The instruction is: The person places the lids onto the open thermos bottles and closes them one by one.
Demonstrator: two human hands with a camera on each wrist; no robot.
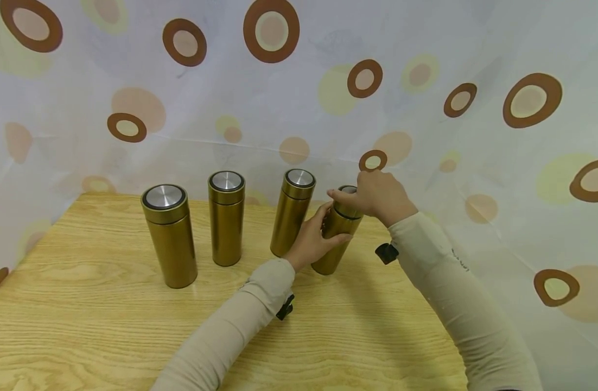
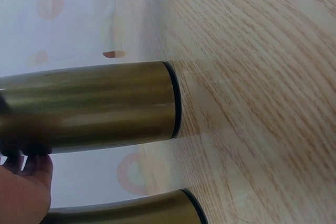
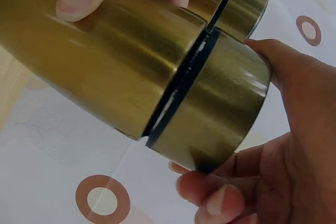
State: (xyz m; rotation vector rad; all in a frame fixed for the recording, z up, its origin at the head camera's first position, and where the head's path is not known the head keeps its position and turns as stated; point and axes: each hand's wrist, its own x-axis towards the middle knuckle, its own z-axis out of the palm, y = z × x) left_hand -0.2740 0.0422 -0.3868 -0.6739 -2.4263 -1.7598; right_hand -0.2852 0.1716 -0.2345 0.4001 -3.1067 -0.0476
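Four-sided detail aside, a gold thermos flask (image 1: 332,252) stands rightmost in its row on the table. My left hand (image 1: 311,239) grips its body, thumb in front and fingers behind. Around its lid (image 3: 220,103) curl the thumb and fingers of my right hand (image 1: 384,198). In the right wrist view a dark gap with a black ring runs between lid and body. The left wrist view has the flask's lower body (image 2: 105,106) with its black base rim on the tabletop. My right hand hides much of the lid's top in the head view.
To the left stand a second gold flask (image 1: 289,220), a third flask (image 1: 227,228) and a leftmost flask (image 1: 173,250), all upright with silver-topped lids. They share a wood-grain table (image 1: 108,326). Behind and at the right hangs a white curtain (image 1: 299,108) with brown rings.
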